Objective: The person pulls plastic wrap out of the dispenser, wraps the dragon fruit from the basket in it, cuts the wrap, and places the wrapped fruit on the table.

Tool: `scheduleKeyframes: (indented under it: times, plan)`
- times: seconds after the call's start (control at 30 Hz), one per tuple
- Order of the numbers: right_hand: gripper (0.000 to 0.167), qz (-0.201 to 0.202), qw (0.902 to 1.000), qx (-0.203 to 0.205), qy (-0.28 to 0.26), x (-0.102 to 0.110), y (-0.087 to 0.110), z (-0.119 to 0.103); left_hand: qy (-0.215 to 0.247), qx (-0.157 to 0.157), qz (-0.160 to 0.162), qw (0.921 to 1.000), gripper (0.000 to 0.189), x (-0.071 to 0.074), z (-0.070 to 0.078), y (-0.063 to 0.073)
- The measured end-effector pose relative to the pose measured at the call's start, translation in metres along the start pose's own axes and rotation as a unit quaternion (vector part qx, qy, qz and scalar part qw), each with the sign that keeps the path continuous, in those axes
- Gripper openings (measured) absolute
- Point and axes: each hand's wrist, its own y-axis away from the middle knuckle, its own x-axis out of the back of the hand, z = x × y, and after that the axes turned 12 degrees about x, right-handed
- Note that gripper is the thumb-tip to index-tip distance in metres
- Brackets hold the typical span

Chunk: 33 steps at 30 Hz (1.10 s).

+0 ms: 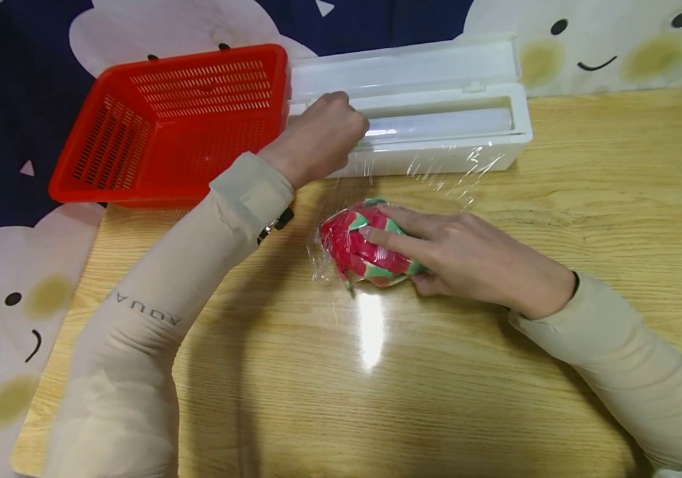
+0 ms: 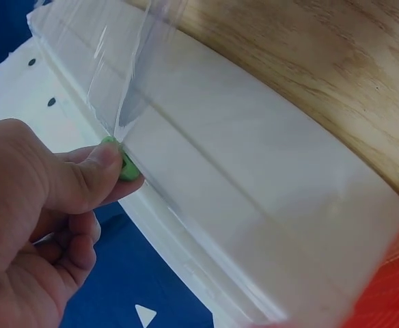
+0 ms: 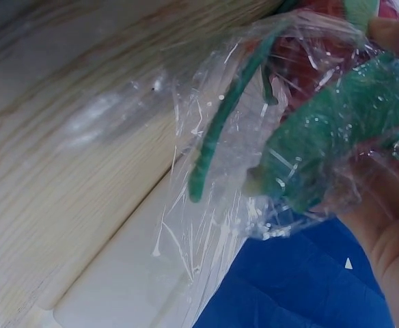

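Note:
My left hand [image 1: 324, 136] is at the front edge of the long white cling film box [image 1: 436, 159]. In the left wrist view, thumb and forefinger pinch a small green slider [image 2: 129, 169] on the box edge, where the film [image 2: 121, 89] gathers. My right hand [image 1: 472, 259] grips a red dragon fruit with green scales [image 1: 370, 249], wrapped in clear film, just in front of the box. From the right wrist, green parts of the bundle [image 3: 336, 130] show under crinkled film. A film sheet stretches from the bundle to the box.
A red plastic basket [image 1: 167, 194] stands left of the box. The box lid [image 1: 400, 70] is up, with the film roll [image 1: 442, 124] inside. A wooden table [image 1: 376, 411] lies under everything, and a dark blue cloth with white cloud faces [image 1: 18, 345] borders it.

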Motion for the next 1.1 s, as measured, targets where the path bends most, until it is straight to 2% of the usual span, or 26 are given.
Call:
scheduleKeyframes:
  times: [0.33,0.53,0.6,0.73,0.8,0.97,1.1]
  plan:
    - [0.084,-0.006,0.9999,-0.009,0.001,0.000,0.008,0.000,0.000,0.002,-0.013,0.9999,0.031,-0.002,0.009,-0.007]
    - [0.086,-0.017,0.9997,-0.020,-0.002,0.001,0.012,0.001,0.006,-0.009,-0.007,0.9999,0.029,-0.005,0.015,-0.011]
    - [0.086,-0.014,0.9997,-0.019,-0.001,0.001,0.013,0.001,0.006,-0.021,-0.003,0.9997,0.028,-0.005,0.021,-0.014]
    - [0.082,0.001,1.0000,-0.007,0.000,-0.002,0.009,0.000,-0.012,-0.069,0.015,0.9974,0.026,-0.001,0.037,-0.022]
    - [0.080,0.009,1.0000,0.003,-0.001,-0.004,0.005,0.000,-0.018,-0.077,0.015,0.9967,0.026,0.002,0.042,-0.026]
    - [0.079,0.019,0.9996,0.018,0.007,-0.004,0.000,0.002,-0.001,-0.054,-0.004,0.9985,0.029,0.007,0.044,-0.030]
    - [0.079,0.015,0.9997,0.015,0.008,-0.003,0.004,0.003,0.002,-0.062,-0.003,0.9981,0.030,0.006,0.048,-0.034]
